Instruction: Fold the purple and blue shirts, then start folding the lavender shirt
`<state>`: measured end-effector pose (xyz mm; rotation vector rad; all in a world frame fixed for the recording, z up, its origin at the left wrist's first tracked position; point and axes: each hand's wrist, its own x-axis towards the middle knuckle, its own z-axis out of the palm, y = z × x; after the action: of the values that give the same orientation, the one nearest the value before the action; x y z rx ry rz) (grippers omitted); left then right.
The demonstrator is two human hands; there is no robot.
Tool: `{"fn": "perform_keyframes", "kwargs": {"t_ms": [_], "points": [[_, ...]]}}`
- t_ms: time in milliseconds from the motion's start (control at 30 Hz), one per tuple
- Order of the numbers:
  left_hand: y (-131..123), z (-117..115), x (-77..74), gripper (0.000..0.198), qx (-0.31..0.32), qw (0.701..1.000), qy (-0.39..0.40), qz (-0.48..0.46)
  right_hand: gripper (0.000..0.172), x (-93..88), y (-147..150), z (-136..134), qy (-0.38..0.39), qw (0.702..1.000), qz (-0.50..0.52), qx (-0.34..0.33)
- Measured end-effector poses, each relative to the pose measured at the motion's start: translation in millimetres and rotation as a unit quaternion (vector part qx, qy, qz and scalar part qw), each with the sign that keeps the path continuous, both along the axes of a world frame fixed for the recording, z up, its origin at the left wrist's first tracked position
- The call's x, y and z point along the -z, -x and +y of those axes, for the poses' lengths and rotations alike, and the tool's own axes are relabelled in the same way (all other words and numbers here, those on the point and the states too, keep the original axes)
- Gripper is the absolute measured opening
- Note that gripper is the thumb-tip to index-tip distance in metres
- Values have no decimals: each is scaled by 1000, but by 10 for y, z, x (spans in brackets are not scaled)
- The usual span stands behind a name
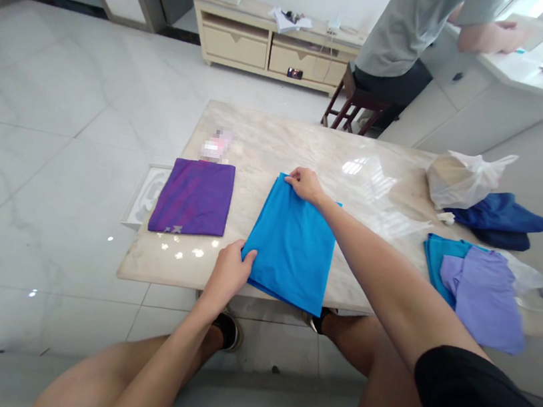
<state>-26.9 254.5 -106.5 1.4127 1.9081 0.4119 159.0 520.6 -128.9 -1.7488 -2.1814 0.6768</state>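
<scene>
A folded bright blue cloth [295, 247] lies on the marble table [261, 135], its near edge reaching the table's front edge. My left hand [232, 267] pinches the cloth's left edge near the lower corner, thumb on top. At the far left corner, my right hand [303, 184] has its fingers closed on the fabric. To the left lies a neatly folded purple cloth [194, 198] with a small pale print along its near edge; neither hand touches it.
At the table's right end are a white plastic bag [464, 180], a dark blue cloth [502, 216], a teal cloth [440, 257] and a lavender cloth [488, 295]. A person [401, 33] sits on a stool [355, 94] beyond the table. A low cabinet [236, 43] stands against the wall.
</scene>
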Motion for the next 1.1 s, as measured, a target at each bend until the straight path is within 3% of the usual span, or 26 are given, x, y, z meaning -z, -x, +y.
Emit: {"fn": "perform_keyframes", "kwargs": {"t_ms": [167, 333, 433, 567, 733, 867, 1000, 1100], "points": [[5, 85, 2, 37, 21, 997, 31, 62, 31, -210, -192, 63, 14, 998, -59, -1], [-42, 77, 49, 49, 38, 993, -5, 111, 38, -506, -852, 16, 61, 988, -144, -12], [-62, 51, 73, 49, 51, 989, -21, 138, 39, -480, -1216, -157, 90, 978, -185, -27], [-63, 59, 55, 54, 58, 985, -17, 162, 33, -307, -1461, -352, 80, 981, -178, -17], [-74, 115, 4, 57, 75, 976, 12, 203, 35, -232, -1518, -425, 91, 987, -133, 20], [-68, 118, -67, 57, 103, 958, 43, 263, 30, -277, -1473, -544, 61, 978, -186, 67], [7, 73, -204, 59, 98, 939, 76, 320, 40, -463, -1357, -743, -37, 974, -218, 50], [89, 47, -283, 56, 87, 934, 61, 340, 41, -712, -1237, -941, -32, 974, -226, 9]]}}
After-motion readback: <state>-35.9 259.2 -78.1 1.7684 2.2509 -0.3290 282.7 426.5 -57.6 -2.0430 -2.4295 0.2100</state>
